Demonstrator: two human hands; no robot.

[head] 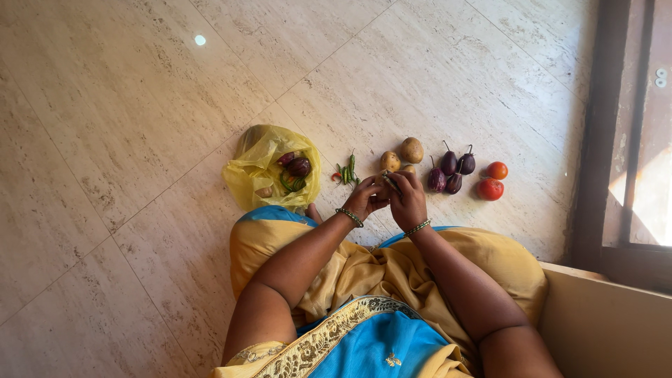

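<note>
I sit on a tiled floor with both hands together in front of my knees. My left hand (365, 198) and my right hand (407, 199) meet around a small dark thin object (392, 184); what it is I cannot tell. Just beyond my fingers lie potatoes (411, 150), with another potato (390, 162) beside it. Small dark purple eggplants (448, 171) lie to the right, then two red tomatoes (491, 188). Green chillies (348, 171) lie left of the potatoes. Both wrists wear green bead bangles.
A crumpled yellow plastic bag (262, 164) with more vegetables inside lies open at the left. A dark wooden door frame (595, 133) runs down the right side. A beige ledge (609, 315) stands at the lower right. My yellow and blue garment covers my lap.
</note>
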